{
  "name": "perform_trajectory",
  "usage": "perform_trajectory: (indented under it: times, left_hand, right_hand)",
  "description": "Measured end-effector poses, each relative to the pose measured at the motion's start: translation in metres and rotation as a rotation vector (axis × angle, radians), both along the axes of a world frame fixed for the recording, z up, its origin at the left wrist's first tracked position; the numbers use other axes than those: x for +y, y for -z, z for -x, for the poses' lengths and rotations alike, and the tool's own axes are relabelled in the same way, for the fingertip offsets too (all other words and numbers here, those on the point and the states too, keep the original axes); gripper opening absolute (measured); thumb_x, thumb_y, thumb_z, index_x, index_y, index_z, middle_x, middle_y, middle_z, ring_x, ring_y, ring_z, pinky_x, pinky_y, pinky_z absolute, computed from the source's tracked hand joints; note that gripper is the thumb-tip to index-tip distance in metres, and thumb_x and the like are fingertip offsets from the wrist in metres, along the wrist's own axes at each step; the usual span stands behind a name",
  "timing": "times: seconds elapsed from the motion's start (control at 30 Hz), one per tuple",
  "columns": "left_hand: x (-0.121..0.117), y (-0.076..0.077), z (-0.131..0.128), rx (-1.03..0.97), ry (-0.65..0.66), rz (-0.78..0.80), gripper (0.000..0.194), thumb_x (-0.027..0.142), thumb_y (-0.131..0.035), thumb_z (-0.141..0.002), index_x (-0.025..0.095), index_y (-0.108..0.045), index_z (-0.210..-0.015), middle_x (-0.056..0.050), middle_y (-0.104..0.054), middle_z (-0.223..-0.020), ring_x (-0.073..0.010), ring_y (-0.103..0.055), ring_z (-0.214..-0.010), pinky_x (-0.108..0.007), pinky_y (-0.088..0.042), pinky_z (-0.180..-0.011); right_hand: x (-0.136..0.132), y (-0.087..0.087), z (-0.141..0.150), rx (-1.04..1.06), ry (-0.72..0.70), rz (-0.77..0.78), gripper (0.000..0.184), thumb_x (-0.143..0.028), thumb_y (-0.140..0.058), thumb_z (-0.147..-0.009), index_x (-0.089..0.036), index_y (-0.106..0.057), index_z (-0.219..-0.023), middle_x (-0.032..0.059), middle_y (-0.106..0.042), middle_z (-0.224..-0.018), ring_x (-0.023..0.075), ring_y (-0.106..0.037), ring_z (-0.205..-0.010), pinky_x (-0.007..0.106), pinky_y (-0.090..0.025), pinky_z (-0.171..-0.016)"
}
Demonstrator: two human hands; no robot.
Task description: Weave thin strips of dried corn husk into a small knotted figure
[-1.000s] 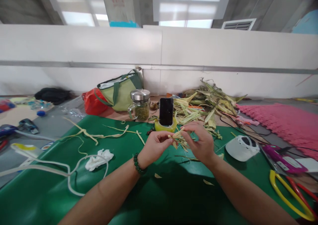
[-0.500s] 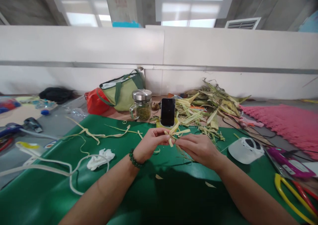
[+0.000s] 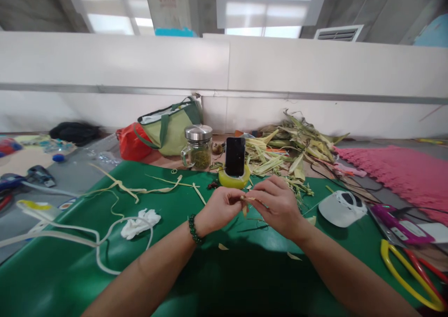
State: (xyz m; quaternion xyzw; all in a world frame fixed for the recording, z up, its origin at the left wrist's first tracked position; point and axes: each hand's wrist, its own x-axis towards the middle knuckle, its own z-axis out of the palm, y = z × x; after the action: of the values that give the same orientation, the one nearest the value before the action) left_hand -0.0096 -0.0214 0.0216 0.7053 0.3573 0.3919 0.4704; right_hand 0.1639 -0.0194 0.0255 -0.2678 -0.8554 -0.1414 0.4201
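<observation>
Just above the green mat [image 3: 196,284], my two hands meet in front of a dark phone [image 3: 235,156] propped on a yellow roll of tape [image 3: 234,179]. My left hand [image 3: 224,208], with a green bead bracelet at its wrist, pinches a small piece of pale corn husk [image 3: 244,210]. The fingers of my right hand [image 3: 278,207] close on the same husk from the other side. Most of the piece is hidden by the fingers. Two husk scraps lie on the mat below.
Behind stand a glass jar [image 3: 198,148], a green bag [image 3: 168,132] and a heap of corn husks [image 3: 297,139]. To the left are a crumpled tissue [image 3: 140,223] and a white cable [image 3: 70,242]. At right sit a white roll [image 3: 342,208], a purple device [image 3: 401,223] and yellow-handled scissors [image 3: 408,279].
The husk strips that stuck up between my fingers are now folded down and mostly covered. My right hand has rolled over, its fingers raised and closer to the left hand.
</observation>
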Motion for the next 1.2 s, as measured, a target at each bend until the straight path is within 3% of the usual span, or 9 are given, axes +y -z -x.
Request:
perform_trajectory:
  times: [0.2,0.33,0.4,0.5,0.6,0.73,0.97,1.07,1.2]
  left_hand:
    - [0.001,0.005,0.000,-0.001,0.037,0.027,0.018,0.021,-0.058,-0.073,0.012,-0.068,-0.061,-0.004,-0.066,-0.060,-0.0138,-0.056,-0.058,-0.023,-0.043,-0.058]
    - [0.004,0.003,0.001,-0.066,-0.019,0.101,0.013,0.020,-0.061,-0.070,0.012,-0.069,-0.062,-0.004,-0.067,-0.060,-0.0139,-0.057,-0.058,-0.023,-0.045,-0.059]
    - [0.006,0.002,0.002,-0.146,-0.103,0.165,0.009,0.019,-0.064,-0.066,0.012,-0.070,-0.067,-0.003,-0.067,-0.060,-0.0142,-0.059,-0.059,-0.024,-0.046,-0.061]
    - [0.008,-0.001,0.003,-0.261,-0.197,0.246,0.012,0.019,-0.068,-0.062,0.012,-0.071,-0.073,-0.002,-0.067,-0.060,-0.0138,-0.059,-0.058,-0.024,-0.047,-0.061]
    - [0.008,-0.003,0.004,-0.328,-0.204,0.283,0.016,0.021,-0.070,-0.061,0.012,-0.071,-0.074,-0.001,-0.066,-0.059,-0.0129,-0.059,-0.058,-0.024,-0.047,-0.062]
    - [0.007,-0.003,0.006,-0.378,-0.205,0.326,0.021,0.026,-0.073,-0.060,0.013,-0.071,-0.076,-0.001,-0.067,-0.063,-0.0115,-0.058,-0.058,-0.023,-0.048,-0.062]
    - [0.007,-0.004,0.005,-0.338,-0.191,0.258,0.016,0.022,-0.071,-0.063,0.012,-0.071,-0.076,-0.002,-0.066,-0.060,-0.0133,-0.059,-0.058,-0.026,-0.048,-0.063]
    - [0.007,-0.004,0.003,-0.341,-0.191,0.236,0.013,0.020,-0.071,-0.062,0.013,-0.071,-0.073,-0.001,-0.067,-0.060,-0.0134,-0.059,-0.058,-0.026,-0.048,-0.064]
    - [0.007,-0.003,0.004,-0.350,-0.168,0.286,0.015,0.022,-0.071,-0.063,0.013,-0.071,-0.075,-0.002,-0.067,-0.061,-0.0140,-0.060,-0.059,-0.026,-0.048,-0.063]
  right_hand:
    - [0.008,0.004,0.003,0.108,-0.075,0.209,0.011,-0.020,-0.061,-0.083,-0.020,-0.061,-0.072,0.0044,-0.063,-0.075,0.0159,-0.055,-0.071,0.030,-0.047,-0.063]
    - [0.003,0.000,-0.001,0.217,-0.127,0.267,0.006,-0.025,-0.057,-0.085,-0.020,-0.061,-0.084,0.0061,-0.063,-0.082,0.0183,-0.057,-0.078,0.033,-0.046,-0.069]
    - [-0.002,-0.004,-0.005,0.283,-0.199,0.223,0.015,-0.028,-0.048,-0.089,-0.019,-0.059,-0.092,0.0074,-0.063,-0.083,0.0195,-0.057,-0.078,0.036,-0.045,-0.069]
    - [-0.006,-0.007,-0.010,0.264,-0.279,0.052,0.028,-0.031,-0.035,-0.093,-0.018,-0.057,-0.082,0.0043,-0.057,-0.064,0.0168,-0.049,-0.059,0.034,-0.040,-0.059]
    - [-0.006,-0.005,-0.008,0.150,-0.123,-0.060,0.024,-0.036,-0.049,-0.088,-0.018,-0.058,-0.075,0.0038,-0.058,-0.059,0.0165,-0.048,-0.056,0.032,-0.038,-0.057]
    - [0.000,0.005,0.000,0.049,0.125,0.038,0.015,-0.033,-0.059,-0.084,-0.018,-0.063,-0.083,0.0053,-0.068,-0.073,0.0175,-0.059,-0.067,0.029,-0.045,-0.063]
    - [0.002,0.008,-0.005,0.025,0.097,0.160,0.016,-0.022,-0.051,-0.088,-0.020,-0.066,-0.083,0.0031,-0.070,-0.074,0.0157,-0.062,-0.068,0.026,-0.048,-0.063]
    - [0.000,0.004,-0.008,0.010,0.117,0.213,0.018,-0.027,-0.052,-0.089,-0.020,-0.066,-0.079,0.0033,-0.070,-0.075,0.0163,-0.064,-0.070,0.026,-0.048,-0.063]
    - [-0.004,-0.001,-0.010,0.012,0.108,0.385,0.028,-0.039,-0.047,-0.090,-0.019,-0.066,-0.093,0.0062,-0.071,-0.085,0.0184,-0.065,-0.077,0.027,-0.048,-0.066]
